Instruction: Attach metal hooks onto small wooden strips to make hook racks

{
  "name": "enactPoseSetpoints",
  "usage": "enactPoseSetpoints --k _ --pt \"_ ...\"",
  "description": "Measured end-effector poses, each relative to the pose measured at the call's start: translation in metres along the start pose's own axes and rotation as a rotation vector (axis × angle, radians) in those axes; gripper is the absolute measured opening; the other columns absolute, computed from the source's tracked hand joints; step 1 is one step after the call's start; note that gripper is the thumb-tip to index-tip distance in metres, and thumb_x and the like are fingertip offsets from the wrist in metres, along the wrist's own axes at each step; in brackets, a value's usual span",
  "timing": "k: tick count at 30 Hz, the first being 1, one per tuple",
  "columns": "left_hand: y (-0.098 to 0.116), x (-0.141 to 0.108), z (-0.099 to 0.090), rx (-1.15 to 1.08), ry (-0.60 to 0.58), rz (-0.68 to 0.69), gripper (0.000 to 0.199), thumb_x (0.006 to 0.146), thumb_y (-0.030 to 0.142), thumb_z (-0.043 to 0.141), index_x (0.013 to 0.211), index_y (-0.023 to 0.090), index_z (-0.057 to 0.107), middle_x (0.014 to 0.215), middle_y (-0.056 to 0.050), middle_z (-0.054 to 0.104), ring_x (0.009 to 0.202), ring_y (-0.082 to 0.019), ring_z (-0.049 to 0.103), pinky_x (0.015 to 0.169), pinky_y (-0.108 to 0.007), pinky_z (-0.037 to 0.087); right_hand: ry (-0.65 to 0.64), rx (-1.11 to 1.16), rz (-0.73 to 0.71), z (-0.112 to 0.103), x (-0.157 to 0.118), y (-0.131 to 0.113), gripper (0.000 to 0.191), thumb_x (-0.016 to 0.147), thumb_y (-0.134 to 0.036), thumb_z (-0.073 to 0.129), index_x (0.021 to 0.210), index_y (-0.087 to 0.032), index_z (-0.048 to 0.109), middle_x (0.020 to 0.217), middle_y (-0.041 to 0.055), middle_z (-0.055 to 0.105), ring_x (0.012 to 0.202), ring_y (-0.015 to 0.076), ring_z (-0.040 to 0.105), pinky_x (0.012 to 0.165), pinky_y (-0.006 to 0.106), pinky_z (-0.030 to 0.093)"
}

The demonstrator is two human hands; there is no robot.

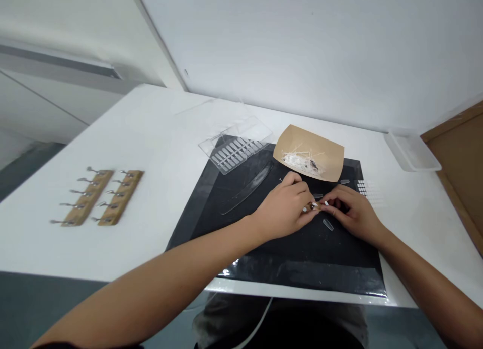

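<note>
In the head view, the small wooden piece [308,207] is at the fingertips, over the right part of the black mat [287,258], which lies along the near edge of the table [166,137]. The left hand [289,205] has thumb and fingers drawn nearly together on its left end. The right hand [352,213] meets its other end with thumb and forefinger almost closed; whether they clamp it, or something tiny, I cannot tell.

For work this fine, I would let the left pinch steady the wood and the right fingertips make only small, light adjustments. Keeping it low over the mat would make a dropped bit easy to find, and pressure is best kept straight, since a sideways push could twist the piece.

Counting: two hands; one small wooden piece between them; three loose clear tips [328,224] around the fingers; two wooden racks [88,198] towards the table's left edge, five metal clips [78,206] on each; one open clear case [226,155] of tips, too fine to count surely, overlapping the mat's far left corner; one brown paper tray [330,157] of scraps at its far edge; one curved clear strip [249,188]; one translucent box [413,152] by the table's far right corner; and one patch of white dots [362,188], uncounted, at the mat's right edge.
</note>
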State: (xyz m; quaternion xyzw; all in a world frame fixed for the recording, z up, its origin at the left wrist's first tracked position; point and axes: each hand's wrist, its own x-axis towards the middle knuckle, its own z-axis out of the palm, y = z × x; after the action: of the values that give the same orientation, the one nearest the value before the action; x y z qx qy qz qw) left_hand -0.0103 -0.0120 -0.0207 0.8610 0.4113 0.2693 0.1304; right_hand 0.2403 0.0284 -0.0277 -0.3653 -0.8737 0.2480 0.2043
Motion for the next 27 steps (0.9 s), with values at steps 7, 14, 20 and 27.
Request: enactPoseSetpoints --k 7,14,20,27 --pt "-0.002 0.000 0.002 -0.056 0.027 0.001 0.020 0.103 0.029 0.064 0.093 0.017 0.076 0.090 -0.008 0.071 0.102 -0.026 0.056 0.103 -0.044 0.047 -0.047 0.013 -0.023 -0.002 -0.002 0.005 0.020 0.103 -0.040 0.068 0.116 -0.026 0.075 0.095 0.0051 0.066 0.082 0.0206 0.062 0.073 0.034 0.052" --pt "-0.002 -0.001 -0.001 -0.124 0.110 0.032 0.015 0.103 0.026 0.062 0.092 0.018 0.069 0.091 -0.006 0.070 0.098 -0.024 0.058 0.101 -0.042 0.047 -0.044 0.013 -0.052 0.000 -0.002 0.008 0.017 0.104 -0.038 0.067 0.115 -0.027 0.074 0.092 0.0037 0.064 0.081 0.0195 0.062 0.073 0.033 0.051" --pt "-0.003 0.001 -0.014 -0.074 0.196 0.067 0.010 0.103 0.023 0.058 0.098 0.018 0.064 0.098 -0.008 0.070 0.104 -0.026 0.057 0.101 -0.043 0.048 -0.022 -0.008 -0.089 0.002 -0.003 0.013 0.023 0.104 -0.043 0.068 0.117 -0.025 0.071 0.090 0.0028 0.064 0.078 0.0182 0.060 0.073 0.032 0.049" --pt "-0.025 0.005 -0.016 -0.021 0.277 0.065 0.009 0.103 0.023 0.056 0.099 0.019 0.063 0.094 -0.008 0.070 0.098 -0.025 0.059 0.096 -0.043 0.051 -0.023 -0.004 -0.044 -0.006 -0.011 0.014 0.027 0.103 -0.043 0.069 0.123 -0.025 0.068 0.093 0.0026 0.065 0.076 0.0168 0.058 0.073 0.031 0.048"
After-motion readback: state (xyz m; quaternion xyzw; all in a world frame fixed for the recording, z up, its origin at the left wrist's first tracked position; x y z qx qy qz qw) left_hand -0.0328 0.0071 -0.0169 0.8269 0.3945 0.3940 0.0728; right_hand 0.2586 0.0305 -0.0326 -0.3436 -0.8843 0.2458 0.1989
